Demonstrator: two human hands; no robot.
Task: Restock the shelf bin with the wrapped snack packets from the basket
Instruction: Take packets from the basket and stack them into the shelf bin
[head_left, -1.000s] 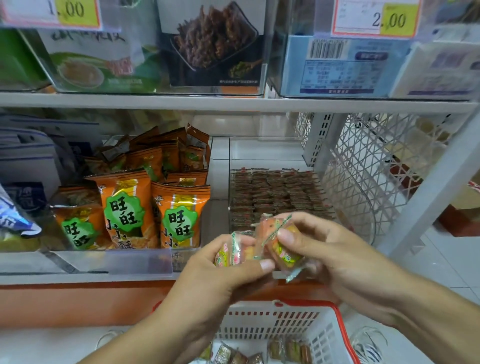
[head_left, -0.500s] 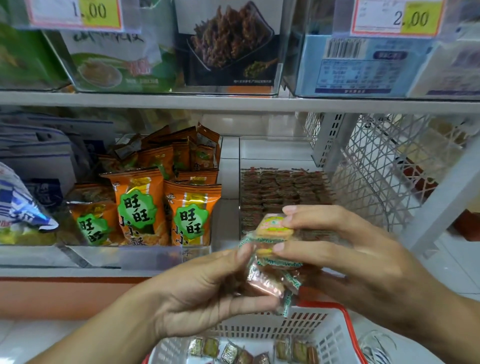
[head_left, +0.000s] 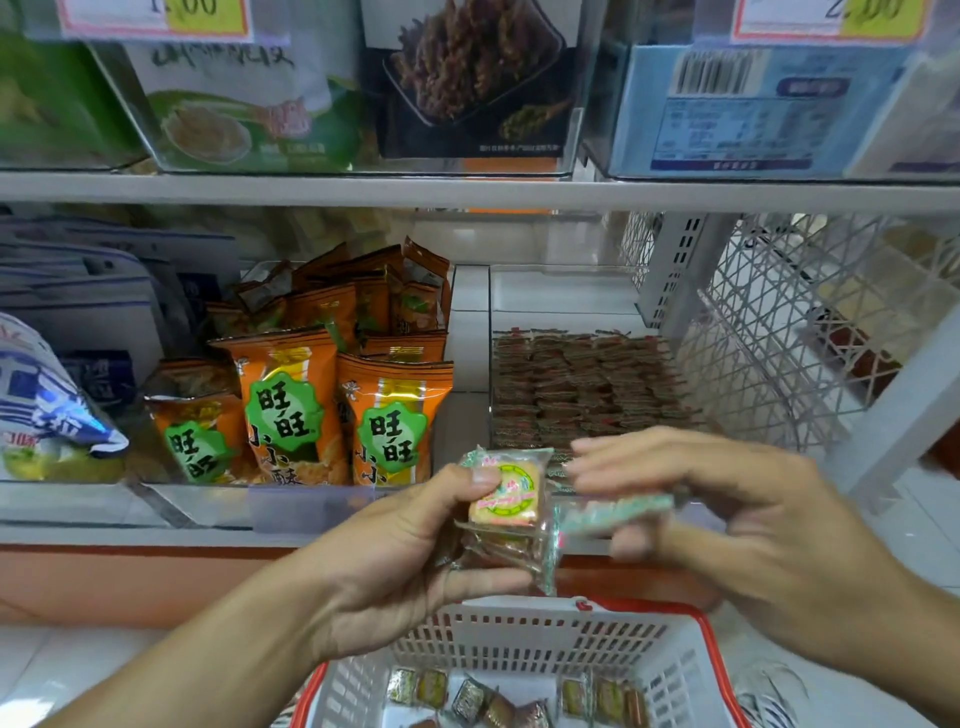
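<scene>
The left hand (head_left: 395, 551) has its fingers curled round a small stack of wrapped snack packets (head_left: 506, 514) — thumb pressed on the top packet's upper left corner, the other fingers cupped underneath. The top packet is square, in clear crinkly film with green frilled edges, and shows a pale yellow biscuit with a round green and pink print. The palm faces right and slightly up, the forearm coming in from the lower left.

The right hand (head_left: 727, 519) is blurred. Its fingers are stretched out leftward and lie close together over one more packet (head_left: 615, 512), seen edge-on as a green-patterned strip just right of the stack; whether the thumb pinches it from below I cannot tell. That forearm enters from the lower right.

Both hands are held in front of the shelf edge, above the white slatted plastic basket (head_left: 519, 634) with its red rim; more packets (head_left: 467, 696) lie loose on its floor. Behind the hands, on the shelf, sits the clear bin (head_left: 587, 384), filled with tight rows of the same flat packets. Left of it stand glossy orange snack bags (head_left: 392, 415) with green badges.
</scene>
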